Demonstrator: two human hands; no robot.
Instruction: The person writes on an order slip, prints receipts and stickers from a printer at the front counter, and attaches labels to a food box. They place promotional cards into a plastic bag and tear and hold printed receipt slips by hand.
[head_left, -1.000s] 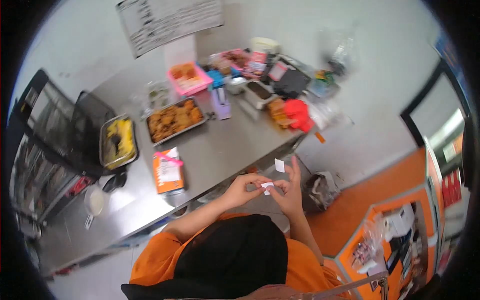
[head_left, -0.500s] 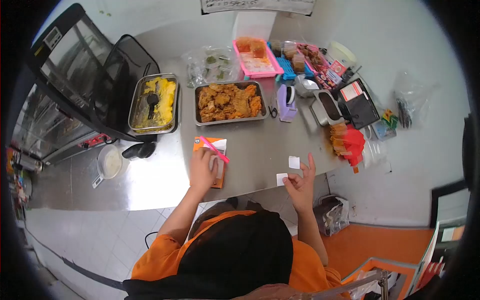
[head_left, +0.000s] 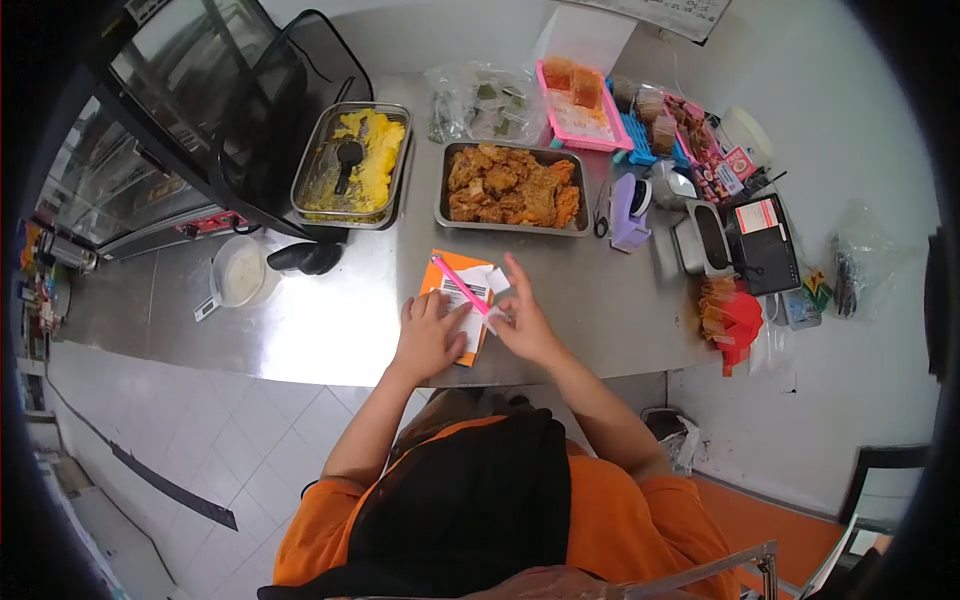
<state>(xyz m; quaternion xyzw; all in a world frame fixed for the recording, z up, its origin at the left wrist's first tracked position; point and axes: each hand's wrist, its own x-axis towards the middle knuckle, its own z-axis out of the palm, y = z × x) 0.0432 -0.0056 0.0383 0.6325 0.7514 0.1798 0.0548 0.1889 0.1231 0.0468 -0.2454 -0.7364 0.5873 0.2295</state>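
My left hand (head_left: 432, 335) lies with fingers apart over an orange pad (head_left: 443, 262) near the counter's front edge. On the pad is a white printed sheet (head_left: 463, 293), partly covered by the hand. A pink pen (head_left: 458, 282) rests slantwise across it. At the pad's right side, my right hand (head_left: 527, 328) pinches a small white slip (head_left: 491, 318) between thumb and finger. A second white slip (head_left: 499, 281) shows by its raised fingers, close to the pad's upper right corner. Exactly how that one is held is hidden.
Behind the pad stands a metal tray (head_left: 440, 215) of fried chicken. To its left is a tray (head_left: 300, 205) with yellow food beside a heated cabinet (head_left: 190, 110). A purple tape dispenser (head_left: 630, 215), scissors (head_left: 600, 225) and a metal container (head_left: 690, 245) stand right.
My right hand has moved left to the pad, bringing the white slips along. My left hand stays on the pad, its fingers now lower on the sheet. The camera view has shifted.
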